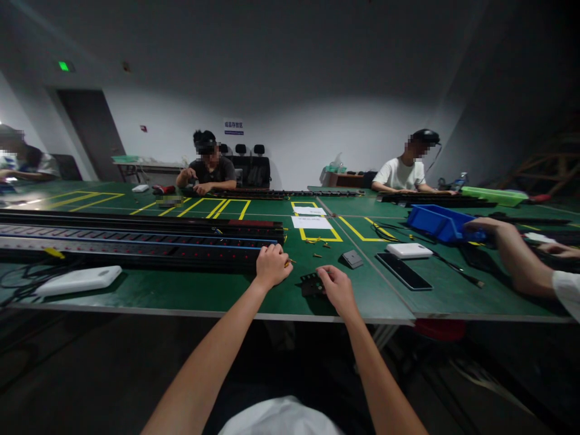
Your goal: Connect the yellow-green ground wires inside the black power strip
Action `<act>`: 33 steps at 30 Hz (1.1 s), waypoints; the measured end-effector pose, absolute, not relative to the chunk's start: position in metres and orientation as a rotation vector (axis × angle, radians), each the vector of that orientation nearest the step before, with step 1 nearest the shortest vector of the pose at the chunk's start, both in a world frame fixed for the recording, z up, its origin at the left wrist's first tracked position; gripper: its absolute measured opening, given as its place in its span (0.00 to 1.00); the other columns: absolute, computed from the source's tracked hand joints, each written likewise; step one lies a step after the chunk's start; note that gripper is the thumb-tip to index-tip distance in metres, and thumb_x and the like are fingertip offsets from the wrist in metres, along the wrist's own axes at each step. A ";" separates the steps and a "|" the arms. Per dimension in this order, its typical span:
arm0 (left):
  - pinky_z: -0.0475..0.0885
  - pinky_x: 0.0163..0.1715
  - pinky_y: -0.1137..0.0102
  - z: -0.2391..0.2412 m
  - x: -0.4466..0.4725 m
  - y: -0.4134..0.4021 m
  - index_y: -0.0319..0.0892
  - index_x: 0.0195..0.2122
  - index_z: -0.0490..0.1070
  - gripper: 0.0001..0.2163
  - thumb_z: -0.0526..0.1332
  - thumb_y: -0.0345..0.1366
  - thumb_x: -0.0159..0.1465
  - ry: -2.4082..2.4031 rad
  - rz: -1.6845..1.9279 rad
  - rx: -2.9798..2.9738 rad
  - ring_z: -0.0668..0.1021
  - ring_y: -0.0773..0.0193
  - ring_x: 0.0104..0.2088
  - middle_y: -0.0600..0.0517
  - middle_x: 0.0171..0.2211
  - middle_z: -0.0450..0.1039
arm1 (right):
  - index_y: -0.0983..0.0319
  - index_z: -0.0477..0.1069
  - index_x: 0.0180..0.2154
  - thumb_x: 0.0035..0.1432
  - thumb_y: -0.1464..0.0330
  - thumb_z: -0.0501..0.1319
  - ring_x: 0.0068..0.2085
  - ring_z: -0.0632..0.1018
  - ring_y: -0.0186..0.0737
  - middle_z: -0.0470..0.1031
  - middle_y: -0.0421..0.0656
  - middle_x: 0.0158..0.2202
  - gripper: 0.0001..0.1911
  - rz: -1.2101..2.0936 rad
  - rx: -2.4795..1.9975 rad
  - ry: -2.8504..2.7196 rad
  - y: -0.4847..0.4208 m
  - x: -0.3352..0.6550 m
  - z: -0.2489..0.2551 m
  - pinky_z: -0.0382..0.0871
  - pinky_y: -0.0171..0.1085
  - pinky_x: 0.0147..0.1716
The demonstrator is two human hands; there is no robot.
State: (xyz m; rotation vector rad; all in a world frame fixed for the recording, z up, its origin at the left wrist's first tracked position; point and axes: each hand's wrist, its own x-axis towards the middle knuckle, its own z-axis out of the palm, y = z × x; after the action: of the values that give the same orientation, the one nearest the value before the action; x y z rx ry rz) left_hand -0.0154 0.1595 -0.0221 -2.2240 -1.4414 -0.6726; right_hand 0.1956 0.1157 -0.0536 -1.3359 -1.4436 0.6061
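Green-topped table [181, 291] | left hand [272, 267] half-curled at long black rail [217, 261], hold unclear | right hand [336, 285] pinches flat black notched plate [310, 286] | small brass-coloured fasteners [318, 255], if knocked, may scatter

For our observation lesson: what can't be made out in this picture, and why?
Head view:
What the left hand holds, if anything: covered by the hand itself.
Part of the black plate: covered by the right hand.
Printing on the white paper: too small to read.
Left end of the long black assembly: cut off by the left edge.
Body beyond the neighbour's white sleeve: cut off by the right edge.
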 end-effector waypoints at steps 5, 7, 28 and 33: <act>0.62 0.41 0.58 -0.022 -0.016 0.159 0.43 0.33 0.80 0.10 0.61 0.41 0.64 -1.444 -0.672 -2.224 0.70 0.54 0.42 0.45 0.38 0.71 | 0.62 0.80 0.34 0.61 0.50 0.56 0.24 0.74 0.42 0.76 0.43 0.24 0.24 0.588 -1.329 -1.464 0.117 0.197 -0.054 0.67 0.35 0.21; 0.62 0.41 0.58 -0.022 -0.016 0.159 0.43 0.33 0.80 0.10 0.61 0.41 0.64 -1.447 -0.671 -2.223 0.70 0.55 0.42 0.45 0.38 0.71 | 0.62 0.81 0.35 0.62 0.48 0.55 0.24 0.74 0.42 0.76 0.44 0.24 0.26 0.586 -1.328 -1.471 0.117 0.197 -0.053 0.67 0.35 0.21; 0.61 0.42 0.58 -0.023 -0.016 0.159 0.43 0.34 0.80 0.10 0.61 0.41 0.64 -1.445 -0.671 -2.236 0.70 0.54 0.43 0.45 0.39 0.71 | 0.63 0.81 0.34 0.63 0.49 0.55 0.23 0.74 0.41 0.75 0.43 0.22 0.26 0.586 -1.342 -1.482 0.115 0.197 -0.052 0.66 0.35 0.21; 0.61 0.41 0.58 -0.023 -0.016 0.159 0.42 0.33 0.80 0.11 0.61 0.41 0.64 -1.433 -0.683 -2.235 0.71 0.55 0.41 0.45 0.38 0.72 | 0.62 0.80 0.32 0.63 0.49 0.54 0.21 0.73 0.40 0.73 0.41 0.21 0.27 0.580 -1.344 -1.490 0.114 0.197 -0.050 0.66 0.35 0.21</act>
State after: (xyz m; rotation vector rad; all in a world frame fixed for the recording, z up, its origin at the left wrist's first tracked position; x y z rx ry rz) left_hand -0.0157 0.1587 -0.0226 -2.2350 -1.4333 -0.6826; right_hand 0.1966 0.1137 -0.0502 -1.3442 -1.4904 0.5805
